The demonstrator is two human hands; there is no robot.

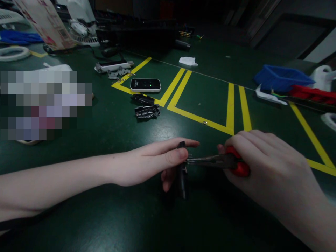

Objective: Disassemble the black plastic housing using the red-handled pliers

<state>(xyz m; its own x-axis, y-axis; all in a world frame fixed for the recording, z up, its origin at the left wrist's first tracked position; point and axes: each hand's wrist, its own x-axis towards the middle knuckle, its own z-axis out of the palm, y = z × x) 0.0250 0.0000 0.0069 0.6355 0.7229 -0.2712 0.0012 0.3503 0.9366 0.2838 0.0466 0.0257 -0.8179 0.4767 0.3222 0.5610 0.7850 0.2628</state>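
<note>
My left hand [160, 159] grips a narrow black part [183, 183], its thumb pressed on the near side and the other fingers behind. The part stands roughly upright over the green table. My right hand [265, 164] is wrapped round the red handles of long-nose pliers [210, 161]. The jaws point left and reach the black part just beside my left thumb, where small metal bits show. Whether the jaws are closed on one of those bits I cannot make out. Beyond my hands lie two similar dark parts, a black one [143, 99] and a black-and-metal one [147, 112].
A small black-and-white device [145, 85] with a green light lies among yellow tape lines. A small ring [205, 123] rests on the tape. Metal pieces [119, 72] are at back left. A blue bin [283, 78] and red bin [313, 93] stand at right. A blurred patch covers the left.
</note>
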